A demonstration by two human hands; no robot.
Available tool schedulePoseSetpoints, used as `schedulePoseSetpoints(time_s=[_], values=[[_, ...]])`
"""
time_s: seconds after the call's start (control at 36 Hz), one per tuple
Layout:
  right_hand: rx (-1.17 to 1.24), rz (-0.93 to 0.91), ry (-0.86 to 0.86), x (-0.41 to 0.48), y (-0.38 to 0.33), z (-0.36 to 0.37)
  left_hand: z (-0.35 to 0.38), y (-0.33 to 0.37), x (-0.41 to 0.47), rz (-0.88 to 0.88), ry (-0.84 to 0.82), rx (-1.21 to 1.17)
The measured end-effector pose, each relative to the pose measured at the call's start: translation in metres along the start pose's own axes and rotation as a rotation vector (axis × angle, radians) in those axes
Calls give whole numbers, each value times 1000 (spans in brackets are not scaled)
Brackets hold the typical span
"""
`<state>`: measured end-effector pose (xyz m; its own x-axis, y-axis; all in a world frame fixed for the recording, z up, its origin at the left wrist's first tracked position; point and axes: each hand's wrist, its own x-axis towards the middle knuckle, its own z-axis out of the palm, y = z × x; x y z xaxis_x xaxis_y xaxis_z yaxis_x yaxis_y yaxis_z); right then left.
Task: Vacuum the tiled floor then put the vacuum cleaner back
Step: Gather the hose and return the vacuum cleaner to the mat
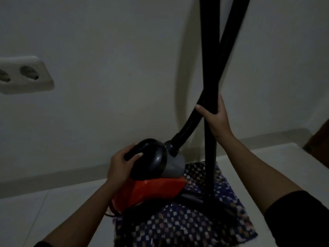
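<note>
A red and black canister vacuum cleaner sits on a checkered mat close to the white wall. My left hand grips the black carry handle on top of the canister. My right hand is wrapped around the upright black wand, whose floor head rests on the mat. The black ribbed hose rises from the canister's front and crosses the wand just above my right hand.
A white double wall socket is mounted at the left. Pale floor tiles surround the mat, with a baseboard along the wall. A dark brown edge shows at the far right. The room is dim.
</note>
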<state>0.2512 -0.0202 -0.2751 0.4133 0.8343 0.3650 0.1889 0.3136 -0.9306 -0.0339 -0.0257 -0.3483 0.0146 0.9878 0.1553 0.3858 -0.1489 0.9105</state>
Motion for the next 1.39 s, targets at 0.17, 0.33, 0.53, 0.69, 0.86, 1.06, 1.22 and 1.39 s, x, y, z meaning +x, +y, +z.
schedulePoseSetpoints(time_s=[0.17, 0.33, 0.53, 0.69, 0.86, 1.06, 1.22, 1.39], values=[[-3, -82, 168, -34, -5, 12, 21, -16, -5, -72, 55, -7], [-68, -245, 143, -47, 6, 17, 36, -30, -13, -135, -17, -11], [20, -305, 46, -38, 12, 14, 52, -42, -13, -205, -22, -69], [78, -270, 15, -46, 16, 25, 64, -42, -1, -183, -178, 5], [137, -258, -40, -45, 18, 27, 71, -53, 8, -168, -268, 104], [59, -351, 5, -44, 26, 32, 75, -55, 10, -100, -264, 267], [36, -350, 37, -46, 23, 32, 76, -54, 12, -118, -277, 297], [-2, -373, 50, -50, 19, 30, 78, -48, 11, -142, -258, 349]])
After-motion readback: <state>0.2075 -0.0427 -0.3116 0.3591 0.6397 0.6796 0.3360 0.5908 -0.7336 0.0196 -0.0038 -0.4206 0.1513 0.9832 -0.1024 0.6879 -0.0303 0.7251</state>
